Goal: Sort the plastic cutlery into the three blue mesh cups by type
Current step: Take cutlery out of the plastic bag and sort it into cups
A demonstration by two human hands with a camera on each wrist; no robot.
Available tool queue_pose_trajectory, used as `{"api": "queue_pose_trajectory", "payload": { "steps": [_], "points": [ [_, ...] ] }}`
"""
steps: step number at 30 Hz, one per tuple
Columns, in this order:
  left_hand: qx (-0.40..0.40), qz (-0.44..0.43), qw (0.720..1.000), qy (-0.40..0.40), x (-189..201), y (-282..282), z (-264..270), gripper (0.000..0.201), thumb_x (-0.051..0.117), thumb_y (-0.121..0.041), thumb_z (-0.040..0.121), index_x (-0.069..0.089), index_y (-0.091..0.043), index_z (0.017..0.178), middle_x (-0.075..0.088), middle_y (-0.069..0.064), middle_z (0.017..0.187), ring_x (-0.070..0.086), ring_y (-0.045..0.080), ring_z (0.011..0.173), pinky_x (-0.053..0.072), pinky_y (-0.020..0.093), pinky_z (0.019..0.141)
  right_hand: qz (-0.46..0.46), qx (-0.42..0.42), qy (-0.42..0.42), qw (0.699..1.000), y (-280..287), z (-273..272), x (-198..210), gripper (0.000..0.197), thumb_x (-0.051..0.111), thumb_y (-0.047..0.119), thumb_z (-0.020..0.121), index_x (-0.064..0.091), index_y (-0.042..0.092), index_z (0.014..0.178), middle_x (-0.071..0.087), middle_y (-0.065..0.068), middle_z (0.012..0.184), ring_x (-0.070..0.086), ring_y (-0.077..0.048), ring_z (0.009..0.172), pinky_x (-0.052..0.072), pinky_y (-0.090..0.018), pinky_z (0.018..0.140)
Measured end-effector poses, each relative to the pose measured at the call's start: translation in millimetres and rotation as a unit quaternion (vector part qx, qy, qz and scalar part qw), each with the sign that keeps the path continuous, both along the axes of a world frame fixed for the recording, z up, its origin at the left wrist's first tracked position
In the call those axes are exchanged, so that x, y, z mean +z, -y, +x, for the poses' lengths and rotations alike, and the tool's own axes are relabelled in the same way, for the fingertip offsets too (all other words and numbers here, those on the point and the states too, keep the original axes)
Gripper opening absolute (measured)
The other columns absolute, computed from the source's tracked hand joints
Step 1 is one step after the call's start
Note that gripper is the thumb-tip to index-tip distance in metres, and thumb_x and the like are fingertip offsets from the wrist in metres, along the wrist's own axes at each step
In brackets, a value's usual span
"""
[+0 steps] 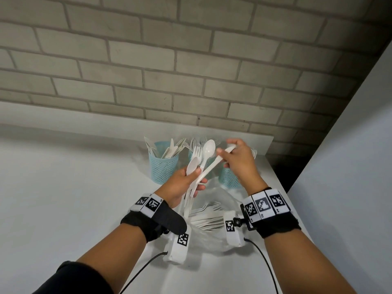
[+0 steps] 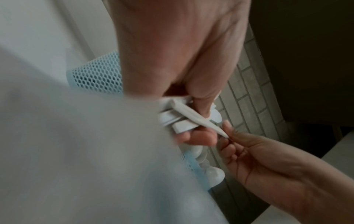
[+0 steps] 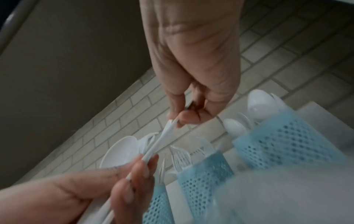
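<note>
My left hand (image 1: pixel 196 177) grips a bunch of white plastic cutlery, with two spoons (image 1: pixel 209 150) and a fork (image 1: pixel 197 150) fanning upward. My right hand (image 1: pixel 224 153) pinches the far end of a knife (image 1: pixel 214 164) whose other end still lies in that bunch; the pinch shows in the right wrist view (image 3: pixel 176 119). Behind the hands stand three blue mesh cups: the left cup (image 1: pixel 163 166) holds knives, the middle cup (image 1: pixel 194 155) forks, and the right cup (image 1: pixel 230 179), partly hidden by my right hand, spoons (image 3: pixel 256 103).
A clear plastic bag (image 1: pixel 212 219) with more white forks lies on the white table (image 1: pixel 74 187) between my wrists. A brick wall runs behind the cups. The table's right edge (image 1: pixel 273 166) is close beside the right cup.
</note>
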State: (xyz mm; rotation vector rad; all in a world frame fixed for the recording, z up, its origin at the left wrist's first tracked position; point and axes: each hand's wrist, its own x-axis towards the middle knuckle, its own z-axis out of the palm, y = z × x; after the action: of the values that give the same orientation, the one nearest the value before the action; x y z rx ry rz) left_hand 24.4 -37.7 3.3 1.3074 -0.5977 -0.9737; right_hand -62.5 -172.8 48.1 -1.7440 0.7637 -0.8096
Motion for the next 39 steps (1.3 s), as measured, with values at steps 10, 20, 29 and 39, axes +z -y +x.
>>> {"api": "queue_pose_trajectory", "payload": {
  "steps": [10, 20, 29, 39],
  "points": [
    [0.088, -0.086, 0.987, -0.102, -2.4, -18.2, 14.8, 0.013, 0.049, -0.018, 0.096, 0.054, -0.016, 0.108, 0.069, 0.000, 0.081, 0.066, 0.006, 0.066, 0.050, 0.023, 0.059, -0.102, -0.052, 0.250, 0.962, -4.2, 50.2, 82.5, 0.023, 0.053, 0.008, 0.093, 0.049, 0.027, 0.080, 0.067, -0.008, 0.082, 0.063, -0.010, 0.068, 0.049, -0.016, 0.051],
    [0.124, -0.118, 0.970, -0.175, -10.6, -34.6, 22.1, 0.022, 0.051, -0.007, 0.094, 0.058, -0.022, 0.109, 0.068, 0.002, 0.097, 0.065, 0.010, 0.083, 0.048, 0.024, 0.069, -0.302, 0.072, -0.015, 0.951, -22.2, 133.1, 28.7, 0.022, 0.043, 0.018, 0.098, 0.062, 0.006, 0.099, 0.069, -0.013, 0.092, 0.063, -0.030, 0.085, 0.051, -0.037, 0.077],
    [0.131, -0.117, 0.970, -0.168, -14.4, -37.0, 27.8, 0.029, 0.054, -0.009, 0.092, 0.056, -0.012, 0.122, 0.070, 0.000, 0.103, 0.068, 0.008, 0.087, 0.051, 0.022, 0.071, -0.264, 0.139, -0.118, 0.947, -17.2, 123.2, 28.6, 0.027, 0.047, 0.039, 0.095, 0.065, 0.019, 0.094, 0.058, 0.005, 0.078, 0.055, -0.022, 0.092, 0.042, -0.026, 0.077],
    [0.060, -0.096, 0.990, -0.088, -1.6, -6.0, 15.9, 0.009, 0.057, -0.009, 0.090, 0.063, -0.012, 0.096, 0.073, 0.000, 0.081, 0.069, 0.014, 0.080, 0.055, 0.024, 0.078, -0.198, 0.219, -0.139, 0.945, -6.5, 41.3, 36.4, 0.029, 0.068, 0.011, 0.082, 0.058, 0.026, 0.104, 0.059, 0.008, 0.077, 0.056, -0.009, 0.060, 0.045, -0.015, 0.056]
  ]
}}
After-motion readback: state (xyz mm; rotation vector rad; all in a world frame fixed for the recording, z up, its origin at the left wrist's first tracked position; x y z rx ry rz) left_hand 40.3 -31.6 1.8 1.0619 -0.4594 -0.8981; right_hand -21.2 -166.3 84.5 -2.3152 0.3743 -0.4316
